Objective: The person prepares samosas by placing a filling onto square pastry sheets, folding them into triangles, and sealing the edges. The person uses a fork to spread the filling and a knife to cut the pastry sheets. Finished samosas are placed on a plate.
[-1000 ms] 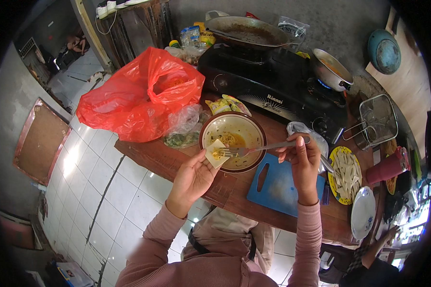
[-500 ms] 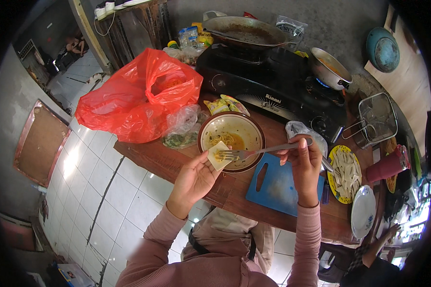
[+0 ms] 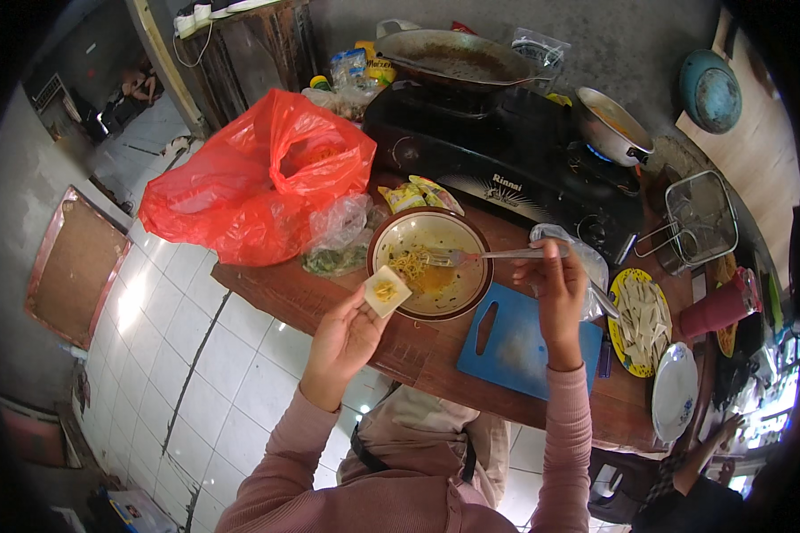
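Note:
A square, pale dough wrapper [image 3: 386, 302] with a small yellowish noodle filling in its middle lies on the fingertips of my left hand [image 3: 342, 338], at the bowl's near-left rim. My right hand [image 3: 558, 289] is closed round the handle of a metal fork [image 3: 498, 254]. The fork's tines are over the brown-rimmed cream bowl [image 3: 477, 289], at the noodle mixture [image 3: 413, 265] inside. Yellowish liquid pools beside the noodles. Below my right hand lies a blue cutting board [image 3: 516, 351] on the wooden table.
A red plastic bag [image 3: 240, 186] stands left of the bowl. Behind is a black gas stove [image 3: 480, 169] with a wok [image 3: 453, 62] and, over a blue flame, a pan [image 3: 612, 126]. On the right are a yellow plate [image 3: 615, 333] of pale strips, a white plate [image 3: 675, 391] and a wire strainer [image 3: 702, 218].
The fork has come off the wrapper and moved back over the noodles in the bowl. My left hand has drawn slightly left and nearer with the wrapper, whose filling now shows uncovered.

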{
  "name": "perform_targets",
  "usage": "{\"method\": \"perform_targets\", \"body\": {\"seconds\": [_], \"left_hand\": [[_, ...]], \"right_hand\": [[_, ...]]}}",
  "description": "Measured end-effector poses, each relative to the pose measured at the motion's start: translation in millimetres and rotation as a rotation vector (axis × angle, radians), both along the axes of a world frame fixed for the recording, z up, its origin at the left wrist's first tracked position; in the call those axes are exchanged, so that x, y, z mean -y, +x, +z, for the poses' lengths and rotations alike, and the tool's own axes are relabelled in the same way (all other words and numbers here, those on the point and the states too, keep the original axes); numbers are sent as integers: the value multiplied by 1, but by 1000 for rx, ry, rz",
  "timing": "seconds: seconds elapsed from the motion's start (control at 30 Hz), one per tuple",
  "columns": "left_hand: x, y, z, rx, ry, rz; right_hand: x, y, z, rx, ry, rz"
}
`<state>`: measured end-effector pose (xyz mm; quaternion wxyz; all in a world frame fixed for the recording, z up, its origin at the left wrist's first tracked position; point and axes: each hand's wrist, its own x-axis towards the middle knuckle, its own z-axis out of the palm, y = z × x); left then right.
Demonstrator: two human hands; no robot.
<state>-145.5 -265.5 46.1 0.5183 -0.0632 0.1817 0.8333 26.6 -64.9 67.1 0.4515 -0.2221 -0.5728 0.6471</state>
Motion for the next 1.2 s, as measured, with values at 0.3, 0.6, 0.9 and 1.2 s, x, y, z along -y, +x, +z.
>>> {"method": "perform_targets", "body": {"seconds": [0.3, 0.6, 0.9, 1.2], "left_hand": [[25, -4, -9, 91, 7, 110], [-11, 42, 26, -94, 80, -216], [-73, 115, 44, -108, 34, -610], [-145, 188, -5, -179, -36, -985]], "right_hand": [[24, -3, -42, 301, 32, 188], [54, 15, -52, 388, 232, 268], [64, 123, -49, 438, 314, -12], [52, 316, -35, 1447, 632, -987]]}}
